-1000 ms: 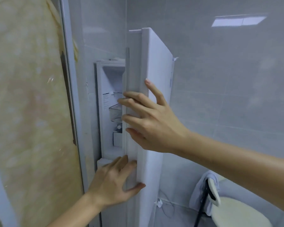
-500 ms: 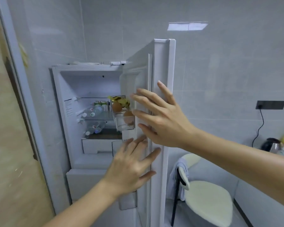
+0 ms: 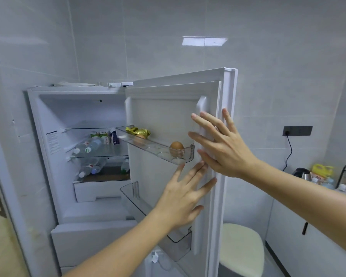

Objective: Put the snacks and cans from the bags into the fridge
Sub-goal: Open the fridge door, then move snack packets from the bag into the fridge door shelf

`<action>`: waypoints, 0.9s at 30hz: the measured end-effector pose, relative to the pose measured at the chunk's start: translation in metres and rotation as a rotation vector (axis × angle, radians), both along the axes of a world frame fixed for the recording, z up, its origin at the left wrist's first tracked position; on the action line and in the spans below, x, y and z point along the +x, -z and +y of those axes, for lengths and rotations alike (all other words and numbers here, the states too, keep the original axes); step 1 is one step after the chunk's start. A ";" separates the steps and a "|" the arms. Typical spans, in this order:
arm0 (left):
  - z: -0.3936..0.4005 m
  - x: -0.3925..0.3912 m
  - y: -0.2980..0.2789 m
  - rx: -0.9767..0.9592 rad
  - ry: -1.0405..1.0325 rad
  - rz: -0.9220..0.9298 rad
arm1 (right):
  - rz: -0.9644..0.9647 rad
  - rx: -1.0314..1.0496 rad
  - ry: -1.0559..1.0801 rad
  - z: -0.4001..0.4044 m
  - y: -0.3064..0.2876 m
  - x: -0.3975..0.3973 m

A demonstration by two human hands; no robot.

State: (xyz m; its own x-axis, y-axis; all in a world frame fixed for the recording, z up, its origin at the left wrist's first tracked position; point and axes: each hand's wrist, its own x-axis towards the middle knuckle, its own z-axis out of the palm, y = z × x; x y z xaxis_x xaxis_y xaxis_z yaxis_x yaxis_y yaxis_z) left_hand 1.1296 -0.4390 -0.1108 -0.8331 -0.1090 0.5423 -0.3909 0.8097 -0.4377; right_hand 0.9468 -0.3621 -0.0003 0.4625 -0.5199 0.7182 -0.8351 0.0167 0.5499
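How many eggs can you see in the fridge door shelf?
2: one egg at the door shelf's outer end, another egg partly hidden under the gold wrapper. More may be hidden.

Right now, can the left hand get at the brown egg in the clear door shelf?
Probably yes: the left hand is open just below the clear door shelf, and the brown egg sits uncovered.

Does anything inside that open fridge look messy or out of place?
Mildly: the water bottles lie on their sides on the glass shelves, not upright. A crumpled gold wrapper sits in the door rack near an egg.
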 end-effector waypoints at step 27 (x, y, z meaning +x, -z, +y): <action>-0.034 0.251 -0.087 0.309 -0.224 0.198 | -0.294 0.263 -0.318 -0.080 -0.034 0.225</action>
